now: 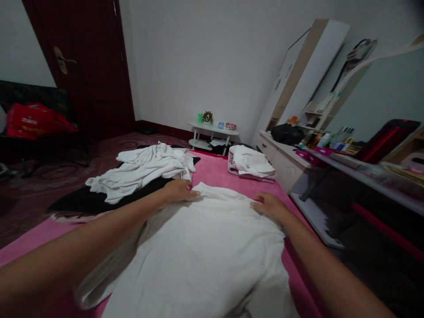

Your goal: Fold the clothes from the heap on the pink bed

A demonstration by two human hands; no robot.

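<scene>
My left hand (179,191) and right hand (270,205) touch white garment (208,247) at its far edge, can't tell if pinched; open pink cover (213,170) just beyond garment

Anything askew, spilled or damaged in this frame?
Nothing looks spilled or damaged. Only the crumpled white clothing heaped on black fabric at left looks untidy, set against the folded white clothes at the pink cover's far right. The white garment nearest the camera is merely wrinkled.

2 hands (179,191) (270,206) apart (arms (99,234) (321,254) forward)
</scene>
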